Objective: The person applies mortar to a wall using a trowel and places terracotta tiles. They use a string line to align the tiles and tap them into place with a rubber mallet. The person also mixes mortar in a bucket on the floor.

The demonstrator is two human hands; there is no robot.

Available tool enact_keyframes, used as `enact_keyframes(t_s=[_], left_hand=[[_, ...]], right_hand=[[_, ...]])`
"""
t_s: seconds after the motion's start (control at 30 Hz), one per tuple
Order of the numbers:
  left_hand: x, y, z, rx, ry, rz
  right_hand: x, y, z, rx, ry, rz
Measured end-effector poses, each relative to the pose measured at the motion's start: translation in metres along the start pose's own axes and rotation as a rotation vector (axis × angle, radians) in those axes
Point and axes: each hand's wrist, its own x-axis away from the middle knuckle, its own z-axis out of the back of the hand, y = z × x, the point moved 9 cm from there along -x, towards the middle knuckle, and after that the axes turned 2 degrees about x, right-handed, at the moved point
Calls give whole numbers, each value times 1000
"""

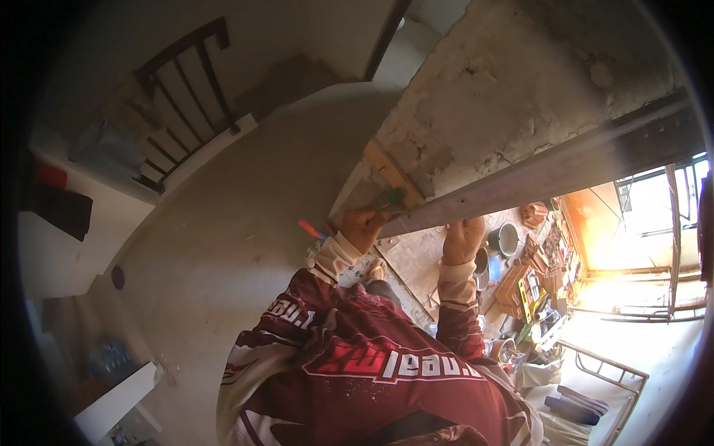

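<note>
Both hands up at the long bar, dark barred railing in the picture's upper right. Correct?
Not quite: the dark barred railing is in the upper left, as the head view shows. The left hand and right hand are up at the long bar.

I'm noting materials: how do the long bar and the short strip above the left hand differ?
Length: the bar looks far longer than the strip. Colour: the bar looks greyish mauve, the strip yellow-orange. Slant in the picture: the bar rises toward the right, the strip drops toward the right. Both are narrow.
</note>
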Motion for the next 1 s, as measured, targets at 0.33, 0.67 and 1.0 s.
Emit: enact_keyframes(t_s=[0.33,0.67,1.0], left_hand=[[2,-28,-6,90,169,13],[6,-8,-8,23,125,3],[6,-12,1,76,179,-48]], right_hand=[[8,-24,2,199,7,103],[28,11,28,93,175,20],[36,-13,20,358,117,101]])
